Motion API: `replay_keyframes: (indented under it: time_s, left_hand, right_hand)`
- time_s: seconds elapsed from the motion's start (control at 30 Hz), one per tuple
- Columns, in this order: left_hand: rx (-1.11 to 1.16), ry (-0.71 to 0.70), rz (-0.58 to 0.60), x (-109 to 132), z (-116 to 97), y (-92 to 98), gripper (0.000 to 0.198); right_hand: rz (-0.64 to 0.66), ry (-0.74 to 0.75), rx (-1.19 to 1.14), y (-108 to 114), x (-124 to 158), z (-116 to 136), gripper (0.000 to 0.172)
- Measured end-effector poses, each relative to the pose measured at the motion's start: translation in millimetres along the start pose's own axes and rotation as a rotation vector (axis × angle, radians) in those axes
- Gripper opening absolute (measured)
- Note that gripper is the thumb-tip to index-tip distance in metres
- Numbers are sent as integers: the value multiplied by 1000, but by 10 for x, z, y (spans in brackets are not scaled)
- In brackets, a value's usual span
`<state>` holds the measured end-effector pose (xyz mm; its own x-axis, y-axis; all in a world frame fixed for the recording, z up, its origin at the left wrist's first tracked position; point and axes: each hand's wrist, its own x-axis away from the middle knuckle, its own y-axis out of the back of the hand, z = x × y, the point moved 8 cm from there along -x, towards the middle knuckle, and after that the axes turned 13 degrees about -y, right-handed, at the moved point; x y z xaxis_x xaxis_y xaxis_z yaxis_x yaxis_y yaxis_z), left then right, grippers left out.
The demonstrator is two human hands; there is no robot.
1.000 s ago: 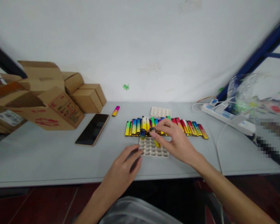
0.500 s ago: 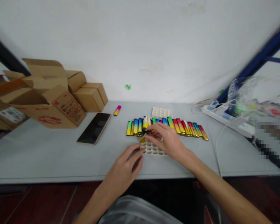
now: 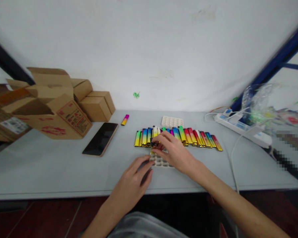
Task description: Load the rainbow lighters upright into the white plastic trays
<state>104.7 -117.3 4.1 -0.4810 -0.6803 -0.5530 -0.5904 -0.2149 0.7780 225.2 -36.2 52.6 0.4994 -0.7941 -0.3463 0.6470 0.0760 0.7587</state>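
Observation:
My right hand [image 3: 175, 152] pinches a lighter [image 3: 152, 144] with a dark top, upright over the far left part of a white tray [image 3: 161, 161] with rows of holes. The fingers hide most of this lighter, so I cannot tell how deep it sits. My left hand [image 3: 134, 177] rests its fingertips against the tray's left edge, fingers apart and thumb off to the near side. Just behind the tray lies a row of lighters [image 3: 191, 136] in several bright colours with gold ends, partly covered by my right hand.
A second white holed tray [image 3: 172, 121] lies behind the row. On the left are a single pink and yellow lighter [image 3: 125, 120], a phone [image 3: 100, 138], an opened cardboard box [image 3: 49, 122] and smaller boxes [image 3: 96, 105]. A power strip [image 3: 243, 129] with cables lies right, beside clear plastic [image 3: 260, 99].
My right hand has brought the lighter from a tilt to nearly upright, lower at the tray. My left hand stays at the tray's edge. The whole view has shifted slightly.

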Motion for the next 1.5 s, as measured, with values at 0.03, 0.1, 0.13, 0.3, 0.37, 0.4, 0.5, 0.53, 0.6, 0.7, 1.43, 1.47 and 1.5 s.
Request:
replay_keyframes:
  time_s: [0.03,0.1,0.13,0.3,0.37,0.4,0.5,0.53,0.6,0.7,1.43,1.47,1.5]
  left_hand:
    - [1,-2,2,-2,-4,4,31]
    - [2,-5,0,-6,-9,14,32]
    - [2,-6,-3,-9,-8,17,31]
    - [-9,-16,-18,-15,0,17,29]
    - [-13,-21,-29,-14,-2,22,29]
    - [-15,-22,-33,-14,-4,25,29]
    - [-23,-21,-32,-9,-9,27,29]
    - [-25,-21,-30,-7,-11,26,28]
    - [-23,-19,-23,-2,-11,20,28]
    - [-16,-10,-16,1,-5,13,29]
    - [-36,-26,-28,1,8,14,28]
    - [-37,-25,-25,0,9,11,28]
    - [-39,-24,-23,-1,9,10,28]
  right_hand:
    - [-1,-18,-25,18,8,-16,30]
    - [-5,-45,-69,96,9,-60,33]
    - [-8,-52,-73,154,1,-87,28]
    - [-1,-73,74,478,-145,-345,11]
    - [51,-63,143,510,-222,-479,14]
    - [78,-48,163,501,-254,-535,21]
    - [151,0,158,395,-313,-640,49]
    - [165,9,146,350,-322,-654,56]
    - [178,10,124,268,-329,-664,66]
    - [199,-12,135,174,-333,-662,74]
    - [146,-489,-846,337,197,-708,77]
    - [141,-487,-867,315,214,-704,81]
    - [142,-486,-884,292,229,-697,84]
